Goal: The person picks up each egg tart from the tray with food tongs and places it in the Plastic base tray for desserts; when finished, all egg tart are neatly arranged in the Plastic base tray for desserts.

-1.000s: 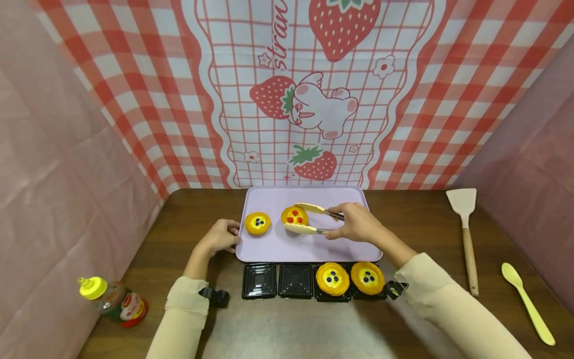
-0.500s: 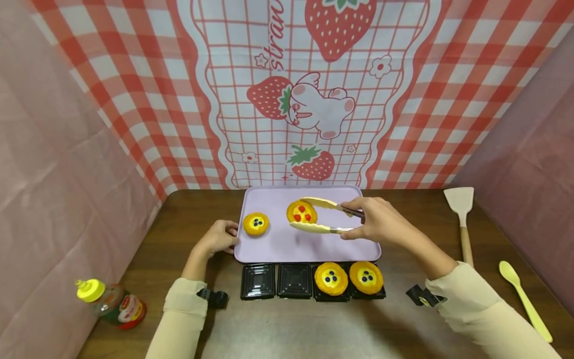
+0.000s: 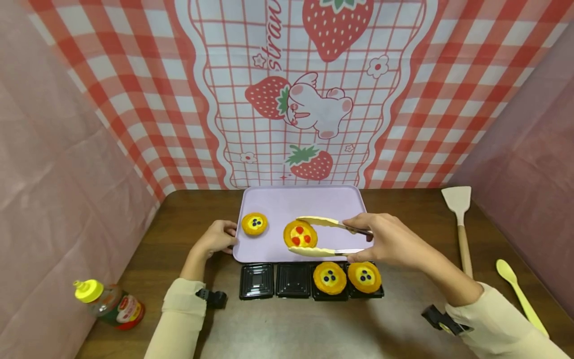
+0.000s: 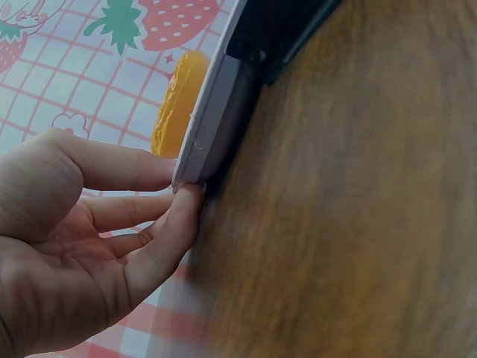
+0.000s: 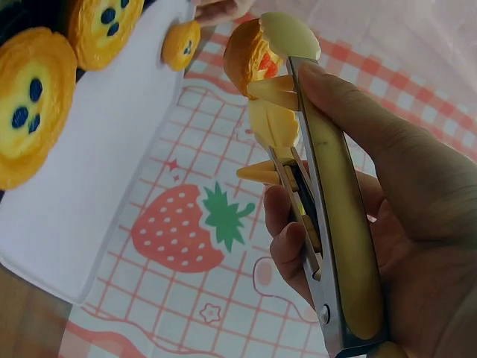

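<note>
My right hand (image 3: 394, 239) grips metal-handled tongs (image 3: 323, 252) with pale yellow tips. Between the tips is a strawberry-topped egg tart (image 3: 296, 233), raised over the lilac tray (image 3: 323, 199). In the right wrist view the tongs' handle (image 5: 339, 224) lies along the palm and the thumb presses on it. My left hand (image 3: 218, 236) pinches the tray's left edge; the left wrist view shows thumb and fingertips at the rim (image 4: 205, 142). A blueberry-topped tart (image 3: 254, 224) sits on the tray near that hand.
Before the tray stand black square holders, two bare (image 3: 257, 280) (image 3: 293, 280) and two bearing blueberry tarts (image 3: 329, 279) (image 3: 364, 277). A yellow-capped squeeze bottle (image 3: 109, 304) is at left. A spatula (image 3: 462, 219) and a yellow spoon (image 3: 520, 296) lie at right.
The tongs have lifted the strawberry tart off the tray and brought it toward the front, nearer the black holders. My left hand stays at the tray's edge.
</note>
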The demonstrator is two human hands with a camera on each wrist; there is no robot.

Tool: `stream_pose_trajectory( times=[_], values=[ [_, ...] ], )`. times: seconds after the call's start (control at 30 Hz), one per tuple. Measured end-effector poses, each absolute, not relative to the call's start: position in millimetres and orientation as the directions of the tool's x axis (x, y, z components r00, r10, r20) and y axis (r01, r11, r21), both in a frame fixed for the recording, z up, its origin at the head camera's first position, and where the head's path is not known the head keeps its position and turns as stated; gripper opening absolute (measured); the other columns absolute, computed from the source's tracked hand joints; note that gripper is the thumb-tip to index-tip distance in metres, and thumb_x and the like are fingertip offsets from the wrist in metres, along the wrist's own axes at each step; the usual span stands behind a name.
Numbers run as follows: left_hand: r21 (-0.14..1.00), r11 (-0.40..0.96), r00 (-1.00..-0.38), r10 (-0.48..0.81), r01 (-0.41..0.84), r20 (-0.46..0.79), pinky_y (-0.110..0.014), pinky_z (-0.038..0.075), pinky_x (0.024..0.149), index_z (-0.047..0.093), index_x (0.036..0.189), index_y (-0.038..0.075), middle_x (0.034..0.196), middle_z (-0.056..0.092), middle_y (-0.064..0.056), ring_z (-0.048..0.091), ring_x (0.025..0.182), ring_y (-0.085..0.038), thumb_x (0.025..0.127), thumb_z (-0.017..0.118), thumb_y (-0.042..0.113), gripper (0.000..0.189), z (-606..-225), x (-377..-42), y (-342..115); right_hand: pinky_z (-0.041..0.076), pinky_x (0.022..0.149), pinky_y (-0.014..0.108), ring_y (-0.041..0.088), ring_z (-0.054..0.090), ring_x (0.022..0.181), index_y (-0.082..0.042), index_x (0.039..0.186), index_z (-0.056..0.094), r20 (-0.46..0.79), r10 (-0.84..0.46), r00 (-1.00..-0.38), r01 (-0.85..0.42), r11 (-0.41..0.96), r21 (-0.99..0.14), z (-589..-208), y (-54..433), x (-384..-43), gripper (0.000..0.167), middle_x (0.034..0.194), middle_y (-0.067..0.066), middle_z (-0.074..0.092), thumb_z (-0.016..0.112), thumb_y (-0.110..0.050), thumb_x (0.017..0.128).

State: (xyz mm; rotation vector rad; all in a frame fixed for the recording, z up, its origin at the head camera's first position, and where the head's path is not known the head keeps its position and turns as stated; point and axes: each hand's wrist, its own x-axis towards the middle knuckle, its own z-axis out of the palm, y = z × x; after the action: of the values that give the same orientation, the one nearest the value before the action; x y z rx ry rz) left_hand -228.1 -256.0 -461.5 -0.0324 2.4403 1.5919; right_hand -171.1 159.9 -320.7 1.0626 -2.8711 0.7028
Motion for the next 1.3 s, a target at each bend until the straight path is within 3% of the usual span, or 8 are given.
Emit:
stream_pose_trajectory(
  times=[0.23, 0.57, 1.3],
  values=[
    [0.899, 0.412, -0.974, 0.096, -0.148, -0.204, -0.039, 0.061, 0.056, 0.051, 0.123, -0.018, 0.094, 0.053, -0.02, 0.058, 0.072, -0.023, 0.077, 0.065, -0.012, 0.049, -461.1, -229.6, -255.5, 0.054, 0.065, 0.023, 0.007, 0.058, 0.079, -0.004, 0.125, 0.068, 0.121, -0.68, -0.723, -0.665, 0.638, -0.388, -324.7, 155.0, -163.3, 0.067, 0.112, 0.002, 0.069, 0.088, -0.041, 0.072],
    [0.885, 0.437, -0.972, 0.088, -0.157, -0.216, -0.038, 0.061, 0.057, 0.05, 0.125, -0.017, 0.096, 0.052, -0.021, 0.058, 0.073, -0.023, 0.078, 0.066, -0.01, 0.05, -457.8, -227.8, -254.3, 0.058, 0.077, 0.038, 0.019, 0.064, 0.101, -0.009, 0.125, 0.069, 0.018, -0.696, -0.718, -0.647, 0.657, -0.387, -343.8, 146.1, -159.2, 0.063, 0.12, 0.0, 0.067, 0.086, -0.042, 0.075],
    [0.884, 0.433, -0.971, 0.073, -0.173, -0.226, -0.038, 0.061, 0.057, 0.051, 0.125, -0.016, 0.096, 0.052, -0.02, 0.058, 0.074, -0.024, 0.078, 0.067, -0.01, 0.05, -459.4, -229.4, -255.5, 0.054, 0.087, 0.045, 0.022, 0.063, 0.103, -0.009, 0.121, 0.071, -0.046, -0.732, -0.68, -0.67, 0.646, -0.367, -369.8, 136.9, -164.4, 0.06, 0.114, -0.001, 0.068, 0.088, -0.04, 0.072]
  ],
)
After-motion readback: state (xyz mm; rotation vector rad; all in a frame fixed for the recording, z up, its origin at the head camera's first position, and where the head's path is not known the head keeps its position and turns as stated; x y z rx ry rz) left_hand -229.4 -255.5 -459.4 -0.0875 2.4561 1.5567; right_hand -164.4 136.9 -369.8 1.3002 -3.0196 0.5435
